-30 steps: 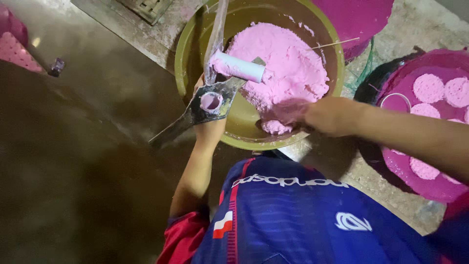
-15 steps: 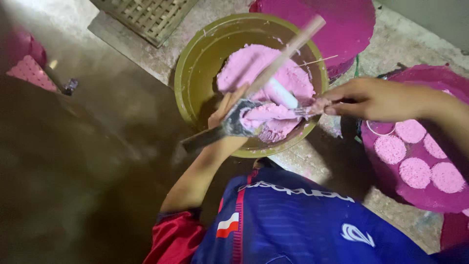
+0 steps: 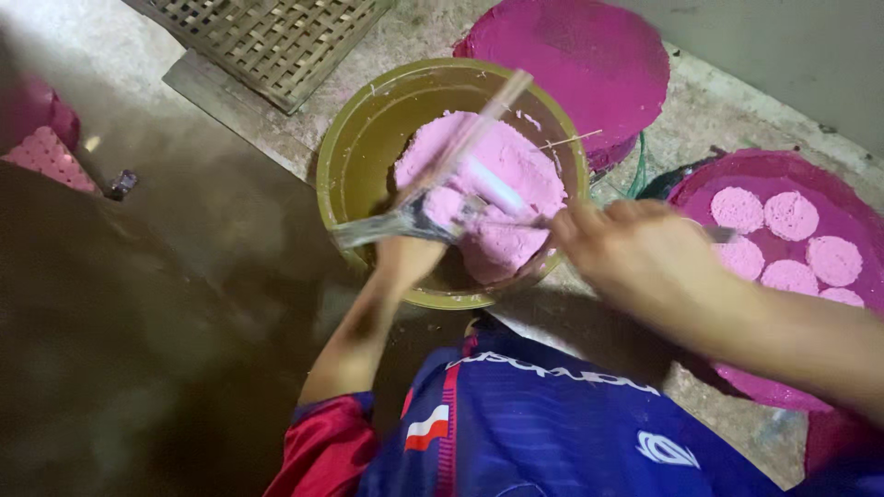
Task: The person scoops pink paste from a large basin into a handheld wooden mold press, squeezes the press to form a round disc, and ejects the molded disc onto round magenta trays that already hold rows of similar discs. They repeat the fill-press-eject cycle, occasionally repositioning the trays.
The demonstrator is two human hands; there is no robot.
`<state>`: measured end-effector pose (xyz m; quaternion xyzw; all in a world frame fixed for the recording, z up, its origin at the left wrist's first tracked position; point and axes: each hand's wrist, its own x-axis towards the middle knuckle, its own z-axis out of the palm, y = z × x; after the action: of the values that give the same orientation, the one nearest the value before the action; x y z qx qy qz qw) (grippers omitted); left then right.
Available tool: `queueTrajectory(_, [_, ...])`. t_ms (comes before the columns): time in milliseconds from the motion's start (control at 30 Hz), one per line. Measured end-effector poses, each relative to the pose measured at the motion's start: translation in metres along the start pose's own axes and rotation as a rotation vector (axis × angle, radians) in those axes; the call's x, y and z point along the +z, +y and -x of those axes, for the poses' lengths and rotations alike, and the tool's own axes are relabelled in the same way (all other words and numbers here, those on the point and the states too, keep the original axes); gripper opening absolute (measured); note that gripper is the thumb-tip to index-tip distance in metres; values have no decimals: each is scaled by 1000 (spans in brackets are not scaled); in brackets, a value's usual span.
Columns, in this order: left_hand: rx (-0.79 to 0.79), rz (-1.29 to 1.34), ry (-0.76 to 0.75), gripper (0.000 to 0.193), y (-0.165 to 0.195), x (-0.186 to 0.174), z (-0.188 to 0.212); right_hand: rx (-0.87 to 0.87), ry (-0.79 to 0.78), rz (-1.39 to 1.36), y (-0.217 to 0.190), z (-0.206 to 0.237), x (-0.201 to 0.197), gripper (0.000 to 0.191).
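Head camera, looking down. One olive-yellow bowl (image 3: 354, 156) sits on a rough concrete floor (image 3: 184, 212), holding a mound of pale pink paste (image 3: 506, 175). The left hand (image 3: 410, 253) is closed around a flat metal tool (image 3: 387, 225) at the bowl's near rim; a pale stick (image 3: 488, 120) slants up from it, blurred, so its join to the tool is hard to make out. The right hand (image 3: 635, 253) is closed on a thin rod (image 3: 718, 235), apparently, though motion smears it. At right, a round magenta tray (image 3: 783, 387) carries five visible pink discs (image 3: 737, 210), its edge cut off by the frame. A second magenta round (image 3: 571, 64) lies behind the bowl. One woven lattice mat (image 3: 267, 37) lies top left. A blue and red shirt (image 3: 552, 433) with a small red-and-white patch fills the bottom.
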<state>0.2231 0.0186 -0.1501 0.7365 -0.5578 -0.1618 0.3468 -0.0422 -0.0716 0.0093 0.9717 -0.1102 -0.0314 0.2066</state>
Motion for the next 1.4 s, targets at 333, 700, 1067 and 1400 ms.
queueTrajectory(333, [50, 556, 394, 43, -14, 11, -5, 312, -175, -1851, -16, -27, 98, 31])
queueTrajectory(700, [113, -196, 500, 74, 15, -11, -22, 278, 401, -1109, -52, -48, 68, 50])
queueTrajectory(1067, [74, -344, 351, 50, 5, -4, -30, 533, 134, -1284, -31, -48, 84, 44])
queueTrajectory(1400, [-170, -174, 209, 109, 21, -29, -26, 375, -115, -1023, 16, -34, 46, 32])
